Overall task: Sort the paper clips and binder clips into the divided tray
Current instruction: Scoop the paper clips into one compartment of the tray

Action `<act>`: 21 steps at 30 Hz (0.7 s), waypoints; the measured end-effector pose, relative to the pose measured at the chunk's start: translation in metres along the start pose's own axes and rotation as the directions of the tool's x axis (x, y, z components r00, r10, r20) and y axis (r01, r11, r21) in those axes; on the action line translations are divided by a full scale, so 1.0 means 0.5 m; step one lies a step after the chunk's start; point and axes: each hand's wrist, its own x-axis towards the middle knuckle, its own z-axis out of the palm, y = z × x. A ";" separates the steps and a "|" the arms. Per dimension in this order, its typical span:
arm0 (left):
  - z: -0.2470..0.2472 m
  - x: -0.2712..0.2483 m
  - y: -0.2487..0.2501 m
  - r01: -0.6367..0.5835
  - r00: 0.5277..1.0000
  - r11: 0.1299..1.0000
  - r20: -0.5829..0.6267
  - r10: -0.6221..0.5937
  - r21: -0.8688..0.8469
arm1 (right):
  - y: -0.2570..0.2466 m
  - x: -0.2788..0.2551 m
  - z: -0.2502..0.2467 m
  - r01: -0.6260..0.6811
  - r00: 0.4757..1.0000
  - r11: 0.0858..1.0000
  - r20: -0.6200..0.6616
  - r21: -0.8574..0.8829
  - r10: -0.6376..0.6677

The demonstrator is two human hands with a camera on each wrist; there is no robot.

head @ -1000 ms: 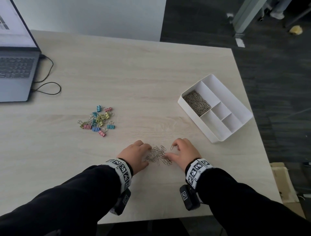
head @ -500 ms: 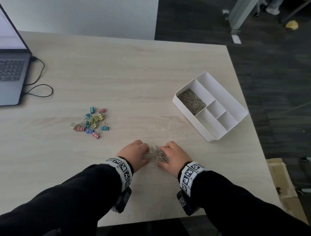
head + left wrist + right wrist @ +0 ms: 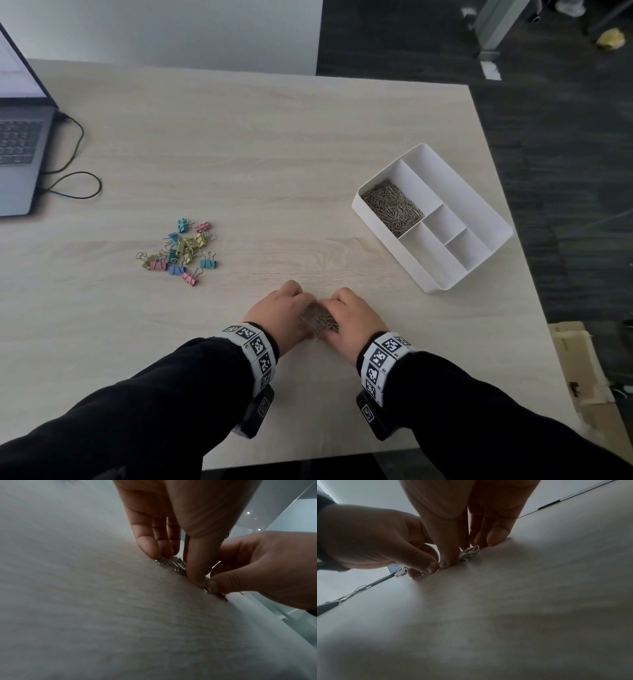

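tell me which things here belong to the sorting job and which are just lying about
Job: paper clips squeezed between left hand and right hand; binder clips; tray already holding some clips.

Lying about: laptop, cable, cardboard on the floor.

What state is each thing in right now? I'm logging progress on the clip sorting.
left hand: fingers curled, pressing on the loose paper clips
right hand: same, from the other side
loose paper clips: bunched between the hands, on the table
divided tray: one compartment holds paper clips, the others bare
binder clips: unsorted pile on the table
laptop: open, cable plugged in
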 end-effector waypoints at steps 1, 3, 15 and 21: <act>0.001 0.004 0.002 -0.002 1.000 1.000 -0.004 0.002 -0.001 | 0.000 0.004 -0.001 -0.001 1.000 1.000 0.003 0.001 0.001; 0.002 0.010 0.003 -0.003 1.000 1.000 -0.005 0.003 -0.012 | 0.001 0.010 -0.005 0.000 1.000 1.000 0.003 0.002 0.000; -0.009 0.059 0.007 0.002 1.000 1.000 -0.011 -0.003 -0.008 | 0.007 0.041 -0.027 0.004 1.000 1.000 0.012 -0.028 -0.003; -0.021 0.076 0.006 -0.008 1.000 1.000 0.008 0.008 0.013 | 0.010 0.053 -0.046 -0.058 0.997 0.997 0.055 -0.048 0.060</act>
